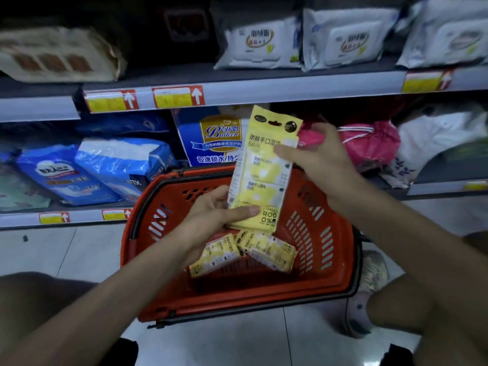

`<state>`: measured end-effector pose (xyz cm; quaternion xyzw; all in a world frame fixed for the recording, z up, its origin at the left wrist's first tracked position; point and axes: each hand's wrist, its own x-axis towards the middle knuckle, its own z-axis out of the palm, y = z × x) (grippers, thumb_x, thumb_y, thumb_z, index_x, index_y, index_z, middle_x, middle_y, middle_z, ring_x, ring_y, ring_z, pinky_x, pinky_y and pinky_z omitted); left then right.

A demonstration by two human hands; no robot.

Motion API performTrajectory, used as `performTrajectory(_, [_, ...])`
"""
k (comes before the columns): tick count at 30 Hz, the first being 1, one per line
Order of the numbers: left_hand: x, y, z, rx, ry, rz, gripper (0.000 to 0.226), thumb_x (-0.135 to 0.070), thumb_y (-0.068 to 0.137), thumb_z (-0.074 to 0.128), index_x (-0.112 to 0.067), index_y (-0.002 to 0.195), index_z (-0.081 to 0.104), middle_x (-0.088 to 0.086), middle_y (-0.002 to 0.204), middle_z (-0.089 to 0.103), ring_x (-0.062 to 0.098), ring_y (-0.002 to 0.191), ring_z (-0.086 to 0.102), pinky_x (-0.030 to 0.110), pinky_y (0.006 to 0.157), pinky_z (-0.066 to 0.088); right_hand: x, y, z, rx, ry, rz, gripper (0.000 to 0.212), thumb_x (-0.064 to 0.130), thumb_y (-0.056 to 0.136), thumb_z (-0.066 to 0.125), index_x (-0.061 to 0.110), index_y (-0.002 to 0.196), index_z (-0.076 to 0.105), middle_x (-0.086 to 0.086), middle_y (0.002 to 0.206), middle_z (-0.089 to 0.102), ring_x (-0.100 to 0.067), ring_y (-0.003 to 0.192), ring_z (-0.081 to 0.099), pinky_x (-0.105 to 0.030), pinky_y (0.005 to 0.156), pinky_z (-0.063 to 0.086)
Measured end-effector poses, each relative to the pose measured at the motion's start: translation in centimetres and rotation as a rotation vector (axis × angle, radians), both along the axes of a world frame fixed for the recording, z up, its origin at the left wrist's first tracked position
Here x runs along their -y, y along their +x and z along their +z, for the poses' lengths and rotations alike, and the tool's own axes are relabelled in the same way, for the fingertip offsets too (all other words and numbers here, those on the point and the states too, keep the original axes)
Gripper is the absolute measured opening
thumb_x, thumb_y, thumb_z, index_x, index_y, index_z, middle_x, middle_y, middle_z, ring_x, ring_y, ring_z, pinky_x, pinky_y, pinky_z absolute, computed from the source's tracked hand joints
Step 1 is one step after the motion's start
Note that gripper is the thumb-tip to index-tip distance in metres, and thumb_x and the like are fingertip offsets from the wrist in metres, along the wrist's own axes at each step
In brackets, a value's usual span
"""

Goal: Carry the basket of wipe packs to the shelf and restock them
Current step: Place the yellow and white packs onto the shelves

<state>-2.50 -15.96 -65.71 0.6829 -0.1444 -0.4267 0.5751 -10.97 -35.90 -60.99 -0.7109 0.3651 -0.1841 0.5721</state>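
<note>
Shelf lip (290, 87), basket (340, 260) below (pack (264, 170) aloft)

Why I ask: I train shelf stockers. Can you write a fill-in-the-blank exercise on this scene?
The slotted red plastic basket stands on the tiled ____.
Inside it lie ____ small yellow wipe packs.
The left hand grips the bottom of a tall yellow plastic wipe pack; the right hand pinches it nearer the ____.
Missing words: floor; two; top.
</note>
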Motion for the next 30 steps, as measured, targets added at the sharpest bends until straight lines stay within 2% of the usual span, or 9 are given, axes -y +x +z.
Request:
performTrajectory(4, [1.8,-1.5,-1.1,0.124,-0.06,0.187,0.042,-0.011,0.08,0.089,-0.011,0.118,0.07,0.003,0.103,0.081,0.027,0.097,0.078,0.047,0.09,0.062,-3.2,-0.8,-1.6,-0.037,0.16,0.038,0.057,0.028,0.083,0.084,0.028,0.127,0.047,0.007,0.103,0.072,-0.012,0.092,0.072,-0.039,0.084,0.059])
performTrajectory(8, [2.4,-1.8,-3.0,0.731,0.107,0.145,0.036,-0.034,0.084,0.086,-0.026,0.11,0.064,-0.011,0.095,0.074,0.006,0.082,0.07,0.035,0.071,0.058,-4.0,-0.2,-1.7,0.003,0.285,0.168,0.043,0.037,0.08,0.087,0.028,0.117,0.068,0.008,0.104,0.079,-0.011,0.093,0.077,-0.036,0.085,0.059])
performTrajectory(11, [2.6,-2.6,-3.9,1.004,0.174,0.088,0.035,-0.043,0.086,0.078,-0.023,0.105,0.057,-0.009,0.092,0.061,0.012,0.079,0.059,0.042,0.067,0.051,-3.5,0.2,-1.8,0.055,0.342,0.125,0.03,0.026,0.081,0.086,0.022,0.108,0.075,0.006,0.097,0.08,-0.012,0.088,0.077,-0.034,0.084,0.06])
performTrajectory(15, [2.7,-3.9,-4.7,1.018,0.073,-0.15,0.054,-0.051,0.093,0.068,-0.023,0.137,0.053,-0.011,0.126,0.058,0.009,0.111,0.061,0.042,0.085,0.056,-2.2,0.3,-2.2,0.034,0.265,0.012,0.036,0.011,0.076,0.085,0.019,0.109,0.073,0.003,0.092,0.08,-0.011,0.081,0.077,-0.031,0.072,0.061])
performTrajectory(18, [2.2,-4.2,-5.0,1.022,0.045,-0.257,0.061,-0.05,0.098,0.064,-0.023,0.151,0.047,-0.014,0.145,0.051,0.005,0.129,0.055,0.038,0.1,0.053,-1.4,0.1,-2.2,0.003,0.222,0.027,0.015,0.01,0.08,0.073,0.016,0.093,0.074,0.006,0.078,0.075,-0.016,0.075,0.071,-0.032,0.07,0.057])
performTrajectory(21, [1.9,-4.3,-4.5,1.042,0.007,-0.302,0.06,-0.046,0.1,0.061,-0.023,0.154,0.047,-0.015,0.147,0.048,0.003,0.132,0.053,0.037,0.1,0.054,-0.8,-0.6,-1.9,0.015,0.279,0.049,0.005,0.014,0.081,0.064,0.016,0.077,0.063,0.003,0.066,0.06,-0.02,0.069,0.058,-0.032,0.068,0.049])
performTrajectory(22, [1.8,-4.3,-4.3,1.039,-0.009,-0.294,0.058,-0.043,0.101,0.062,-0.024,0.153,0.048,-0.015,0.145,0.048,0.001,0.131,0.052,0.036,0.098,0.054,-0.6,-0.9,-1.7,0.008,0.32,0.055,0.002,0.016,0.08,0.063,0.016,0.082,0.064,0.0,0.071,0.062,-0.022,0.072,0.06,-0.035,0.072,0.052])
performTrajectory(27, [1.7,-4.3,-3.1,1.01,-0.037,-0.254,0.057,-0.043,0.099,0.067,-0.031,0.153,0.049,-0.014,0.138,0.048,0.007,0.125,0.056,0.04,0.092,0.057,0.5,-2.4,-1.2,0.046,0.535,0.066,0.049,0.028,0.067,0.064,0.016,0.114,0.071,-0.01,0.106,0.078,-0.034,0.097,0.074,-0.06,0.094,0.055])
performTrajectory(30, [1.9,-4.4,-2.5,0.898,-0.031,-0.2,0.068,-0.052,0.095,0.067,-0.042,0.156,0.038,-0.019,0.14,0.047,0.009,0.127,0.058,0.041,0.095,0.058,0.5,-2.8,-0.8,0.11,0.561,0.076,0.045,0.025,0.079,0.063,0.017,0.123,0.07,-0.012,0.118,0.075,-0.037,0.111,0.071,-0.059,0.097,0.055])
